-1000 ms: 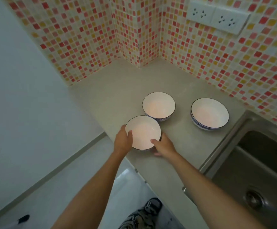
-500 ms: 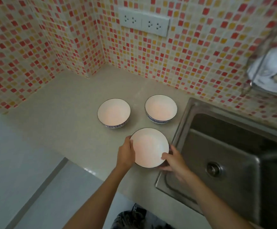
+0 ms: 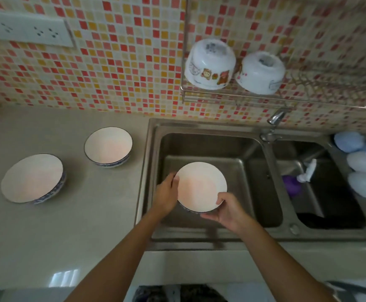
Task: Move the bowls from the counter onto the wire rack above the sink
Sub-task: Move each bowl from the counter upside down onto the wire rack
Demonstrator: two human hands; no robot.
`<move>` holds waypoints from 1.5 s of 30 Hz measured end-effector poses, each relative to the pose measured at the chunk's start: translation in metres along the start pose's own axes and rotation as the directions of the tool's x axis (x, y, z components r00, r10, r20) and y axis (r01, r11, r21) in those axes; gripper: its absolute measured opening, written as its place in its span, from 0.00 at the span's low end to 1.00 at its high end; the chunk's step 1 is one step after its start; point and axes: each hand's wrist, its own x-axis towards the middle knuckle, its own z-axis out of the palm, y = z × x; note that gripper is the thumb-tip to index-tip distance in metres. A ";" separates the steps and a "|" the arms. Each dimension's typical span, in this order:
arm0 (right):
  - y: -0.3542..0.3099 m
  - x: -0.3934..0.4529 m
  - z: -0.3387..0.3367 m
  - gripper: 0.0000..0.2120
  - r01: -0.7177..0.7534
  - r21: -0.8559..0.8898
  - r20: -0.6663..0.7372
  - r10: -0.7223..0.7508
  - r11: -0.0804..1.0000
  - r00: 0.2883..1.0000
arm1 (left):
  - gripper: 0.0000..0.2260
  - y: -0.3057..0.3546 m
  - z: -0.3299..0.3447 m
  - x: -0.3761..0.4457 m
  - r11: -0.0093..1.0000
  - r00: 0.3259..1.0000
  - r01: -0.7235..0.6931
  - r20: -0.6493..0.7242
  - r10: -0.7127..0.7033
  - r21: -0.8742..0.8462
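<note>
Both hands hold a white bowl with a dark rim (image 3: pixel 201 185) in the air over the left sink basin. My left hand (image 3: pixel 165 196) grips its left edge and my right hand (image 3: pixel 226 209) grips its lower right edge. Two more matching bowls stay on the beige counter: one (image 3: pixel 109 146) close to the sink, another (image 3: pixel 32 178) farther left. The wire rack (image 3: pixel 286 98) hangs on the tiled wall above the sink, up and to the right of the held bowl.
Two white cups (image 3: pixel 209 64) (image 3: pixel 260 71) stand upside down at the rack's left end. A double steel sink (image 3: pixel 153 171) with a tap (image 3: pixel 274 118) lies below. Pale blue cloths (image 3: pixel 361 162) and a purple item (image 3: pixel 292 186) sit at the right basin. Sockets (image 3: pixel 25 29) are on the wall.
The held bowl has been lifted off the counter and carried right, from the counter's edge to above the left sink basin. My view has swung right, bringing the rack into sight.
</note>
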 end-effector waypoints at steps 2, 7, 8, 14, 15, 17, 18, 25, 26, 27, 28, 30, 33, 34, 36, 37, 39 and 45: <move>-0.002 -0.003 -0.017 0.29 0.012 0.022 -0.039 -0.012 1.000 0.999 | 0.17 0.001 0.014 -0.006 0.998 0.999 -0.053 0.013 0.053 0.033; -0.004 -0.012 -0.053 0.25 0.036 0.128 -0.142 -0.017 0.991 0.990 | 0.20 -0.027 0.035 -0.024 0.945 0.999 -0.050 0.011 0.049 0.322; -0.005 -0.012 -0.060 0.25 0.037 0.125 -0.153 -0.018 0.991 0.988 | 0.21 -0.037 0.038 -0.026 0.916 0.997 -0.076 0.041 0.064 0.394; -0.009 -0.009 -0.082 0.23 0.066 0.042 -0.239 -0.054 0.997 0.970 | 0.33 -0.083 0.048 -0.047 0.724 0.981 -0.170 0.188 0.057 0.668; -0.009 -0.008 -0.083 0.24 0.085 0.032 -0.252 -0.074 0.996 0.965 | 0.34 -0.086 0.049 -0.050 0.718 0.982 -0.165 0.182 0.053 0.676; -0.009 -0.006 -0.085 0.25 0.120 -0.006 -0.276 -0.117 0.993 0.954 | 0.34 -0.089 0.048 -0.052 0.720 0.986 -0.154 0.156 0.064 0.676; -0.009 -0.006 -0.086 0.25 0.133 -0.038 -0.285 -0.139 0.990 0.948 | 0.33 -0.088 0.048 -0.052 0.718 0.986 -0.153 0.155 0.064 0.679; -0.006 0.002 -0.079 0.30 0.129 -0.332 -0.385 -0.259 0.934 0.886 | 0.26 -0.091 0.050 -0.050 0.729 0.987 -0.134 0.153 0.040 0.672; -0.005 0.003 -0.079 0.31 0.127 -0.374 -0.393 -0.281 0.919 0.875 | 0.26 -0.091 0.050 -0.050 0.730 0.988 -0.133 0.148 0.044 0.670; -0.005 0.005 -0.078 0.32 0.125 -0.412 -0.400 -0.303 0.903 0.865 | 0.26 -0.092 0.050 -0.050 0.733 0.989 -0.131 0.144 0.045 0.668; -0.005 0.006 -0.078 0.32 0.124 -0.450 -0.402 -0.325 0.884 0.856 | 0.27 -0.092 0.050 -0.050 0.737 0.989 -0.130 0.140 0.048 0.663; -0.005 0.007 -0.075 0.33 0.123 -0.531 -0.406 -0.379 0.839 0.832 | 0.27 -0.092 0.051 -0.050 0.740 0.990 -0.130 0.131 0.057 0.660; -0.006 0.006 -0.073 0.36 0.122 -0.664 -0.382 -0.474 0.738 0.793 | 0.27 -0.092 0.052 -0.049 0.736 0.990 -0.124 0.130 0.050 0.666; -0.007 0.005 -0.072 0.36 0.124 -0.706 -0.361 -0.505 0.698 0.784 | 0.27 -0.093 0.052 -0.049 0.736 0.990 -0.125 0.131 0.050 0.666; -0.008 0.004 -0.071 0.34 0.125 -0.781 -0.311 -0.556 0.611 0.771 | 0.27 -0.094 0.052 -0.049 0.739 0.990 -0.127 0.127 0.056 0.662; -0.008 0.003 -0.070 0.34 0.129 -0.816 -0.282 -0.583 0.563 0.762 | 0.27 -0.094 0.052 -0.049 0.740 0.990 -0.129 0.125 0.061 0.661; -0.008 0.002 -0.069 0.35 0.124 -0.880 -0.227 -0.638 0.457 0.736 | 0.27 -0.095 0.052 -0.049 0.742 0.990 -0.132 0.122 0.067 0.657; -0.004 0.000 -0.064 0.38 0.034 -0.999 -0.003 -0.725 0.036 0.688 | 0.25 -0.097 0.052 -0.049 0.733 0.989 -0.137 0.128 0.068 0.666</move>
